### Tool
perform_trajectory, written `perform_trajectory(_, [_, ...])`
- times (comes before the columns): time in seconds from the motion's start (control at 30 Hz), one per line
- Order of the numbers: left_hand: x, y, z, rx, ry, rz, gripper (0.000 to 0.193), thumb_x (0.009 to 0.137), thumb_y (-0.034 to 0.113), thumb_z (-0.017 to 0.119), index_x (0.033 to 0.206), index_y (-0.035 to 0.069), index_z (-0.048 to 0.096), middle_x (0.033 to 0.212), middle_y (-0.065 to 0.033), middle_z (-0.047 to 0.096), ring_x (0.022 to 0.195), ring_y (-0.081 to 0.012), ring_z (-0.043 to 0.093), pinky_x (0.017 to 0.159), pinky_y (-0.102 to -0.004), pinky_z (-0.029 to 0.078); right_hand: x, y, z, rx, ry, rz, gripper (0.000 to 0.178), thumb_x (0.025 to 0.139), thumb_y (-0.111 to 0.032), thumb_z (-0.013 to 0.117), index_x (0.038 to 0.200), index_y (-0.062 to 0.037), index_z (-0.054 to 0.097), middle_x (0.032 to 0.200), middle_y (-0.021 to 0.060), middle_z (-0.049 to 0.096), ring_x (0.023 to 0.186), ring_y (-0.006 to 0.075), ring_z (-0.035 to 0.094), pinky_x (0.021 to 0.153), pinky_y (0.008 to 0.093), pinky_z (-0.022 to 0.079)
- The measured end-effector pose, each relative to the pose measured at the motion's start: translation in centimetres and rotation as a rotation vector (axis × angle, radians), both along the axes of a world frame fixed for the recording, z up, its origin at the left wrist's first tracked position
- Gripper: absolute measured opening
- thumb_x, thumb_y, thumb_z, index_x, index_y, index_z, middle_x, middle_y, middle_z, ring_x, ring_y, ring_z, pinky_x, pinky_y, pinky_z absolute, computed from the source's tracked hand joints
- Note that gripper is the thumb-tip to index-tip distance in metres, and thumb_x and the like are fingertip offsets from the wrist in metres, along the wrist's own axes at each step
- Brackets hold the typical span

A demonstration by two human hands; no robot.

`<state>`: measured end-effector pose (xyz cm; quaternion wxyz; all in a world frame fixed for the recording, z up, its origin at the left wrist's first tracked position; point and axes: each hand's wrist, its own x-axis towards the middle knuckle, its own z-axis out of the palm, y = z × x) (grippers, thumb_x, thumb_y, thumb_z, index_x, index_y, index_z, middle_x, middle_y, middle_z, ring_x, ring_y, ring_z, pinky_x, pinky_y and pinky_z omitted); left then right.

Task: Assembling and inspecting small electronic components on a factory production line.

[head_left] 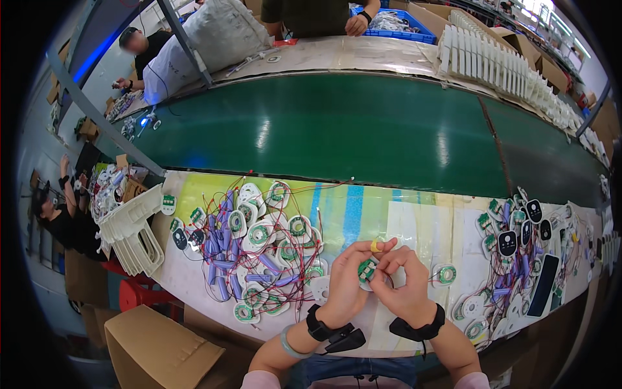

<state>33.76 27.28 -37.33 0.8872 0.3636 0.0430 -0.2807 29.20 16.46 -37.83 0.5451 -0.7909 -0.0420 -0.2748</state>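
Observation:
Above the near part of the workbench, my left hand grips a small part with a green circuit board and a white rim. A yellow band circles one of its fingers. My right hand meets it from the other side, thumb and forefinger pinched at the board's edge; whatever lies between those fingertips is hidden. A round white part with a green ring board lies just right of my right hand. Left of my left hand is a pile of similar ring-board parts, tangled with purple cylindrical cells and red wires.
Beyond the bench runs a green conveyor belt. A second pile holds black-faced parts and a phone-like black slab. White frames stack at left, over a cardboard box. Across the belt stands a co-worker.

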Motion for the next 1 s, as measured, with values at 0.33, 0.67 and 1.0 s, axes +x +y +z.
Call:
perform_trajectory(0.33, [0.3,0.1,0.3,-0.032,0.101,0.063,0.019,0.088,0.001,0.037,0.097,-0.003,0.053,0.108,-0.0186,0.059,0.111,-0.0293,0.054,0.097,-0.0385,0.043,0.2,-0.1,0.6,-0.097,0.045,0.024,0.022,0.067,0.008,0.066,0.076,-0.0020,0.048,0.076,0.0084,0.058,0.067,0.0175,0.058,0.061,0.0260,0.047])
perform_trajectory(0.67, [-0.7,-0.3,-1.2,0.070,-0.110,0.109,0.023,0.093,0.005,0.038,0.097,-0.006,0.057,0.104,-0.0174,0.062,0.107,-0.0235,0.057,0.091,-0.0327,0.045,0.3,0.1,0.2,-0.086,-0.029,-0.039,0.022,0.064,0.009,0.064,0.072,-0.0026,0.047,0.071,0.0071,0.055,0.060,0.0167,0.053,0.056,0.0260,0.044])
perform_trajectory(1.0, [-0.4,-0.2,-0.5,0.067,-0.037,0.058,0.022,0.092,0.005,0.038,0.097,-0.006,0.057,0.103,-0.0168,0.062,0.105,-0.0242,0.058,0.091,-0.0345,0.046,-0.1,0.3,0.7,-0.114,0.041,-0.053,0.018,0.065,0.007,0.064,0.075,-0.0028,0.052,0.065,0.0043,0.049,0.052,0.0155,0.044,0.050,0.0265,0.039])
